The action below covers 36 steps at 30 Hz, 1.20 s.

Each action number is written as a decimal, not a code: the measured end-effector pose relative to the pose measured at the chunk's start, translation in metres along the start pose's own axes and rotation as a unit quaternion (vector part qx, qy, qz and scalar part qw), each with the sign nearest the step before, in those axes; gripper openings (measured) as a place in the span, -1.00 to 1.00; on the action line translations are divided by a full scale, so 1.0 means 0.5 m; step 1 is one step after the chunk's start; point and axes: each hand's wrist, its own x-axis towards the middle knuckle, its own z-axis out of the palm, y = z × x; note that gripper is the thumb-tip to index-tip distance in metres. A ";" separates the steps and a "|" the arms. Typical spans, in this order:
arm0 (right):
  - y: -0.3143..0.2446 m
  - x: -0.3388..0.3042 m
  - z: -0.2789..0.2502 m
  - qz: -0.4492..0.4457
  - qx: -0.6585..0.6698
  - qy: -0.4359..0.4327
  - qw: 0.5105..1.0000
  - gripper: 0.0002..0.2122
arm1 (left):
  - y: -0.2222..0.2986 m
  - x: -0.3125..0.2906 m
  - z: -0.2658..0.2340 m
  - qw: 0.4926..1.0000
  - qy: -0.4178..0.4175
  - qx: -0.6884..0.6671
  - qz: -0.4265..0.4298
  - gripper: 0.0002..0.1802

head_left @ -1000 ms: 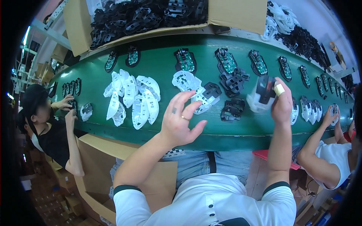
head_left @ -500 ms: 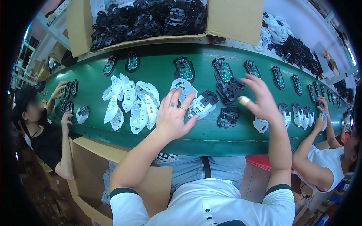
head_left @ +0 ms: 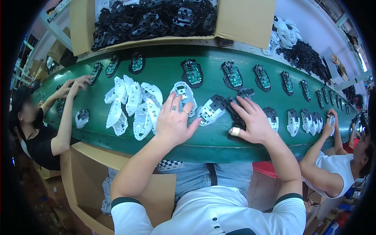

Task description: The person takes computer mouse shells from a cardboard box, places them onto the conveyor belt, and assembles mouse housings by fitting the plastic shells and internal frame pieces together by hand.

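My left hand (head_left: 175, 122) lies with fingers apart, its fingertips at a white mouse shell (head_left: 186, 93). Just right of it sits another white shell with a black frame piece in it (head_left: 212, 111), near the thumb but apart from the palm. My right hand (head_left: 253, 122) is spread flat over loose black plastic frames (head_left: 234, 111), thumb and fingers apart; a pale band wraps its thumb. Most of those frames are hidden under the hand. Beyond both hands, green circuit boards on black bases, such as the nearest board (head_left: 192, 73), stand in a row.
A pile of white shells (head_left: 143, 121) lies left of my left hand. Shells with black frames (head_left: 293, 122) line the right side of the green belt (head_left: 164, 64). A carton of black parts (head_left: 156, 23) stands behind. Co-workers' hands (head_left: 80, 83) work at both ends.
My right hand has come down and left onto the black frames. My left hand stays nearly in place. The co-worker at left has stretched an arm toward a circuit board at the back.
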 end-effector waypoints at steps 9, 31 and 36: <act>-0.031 -0.018 0.012 -0.010 0.007 0.038 0.999 -0.22 | -0.097 0.016 -0.021 0.994 0.022 0.104 0.003 -0.69; -0.012 0.029 0.027 0.015 0.202 0.223 0.954 -0.46 | -0.193 0.016 -0.047 0.975 0.024 0.214 -0.050 -0.72; -0.083 0.099 0.006 -0.074 0.224 0.244 0.941 -0.45 | -0.189 0.016 -0.048 0.974 0.014 0.219 -0.052 -0.72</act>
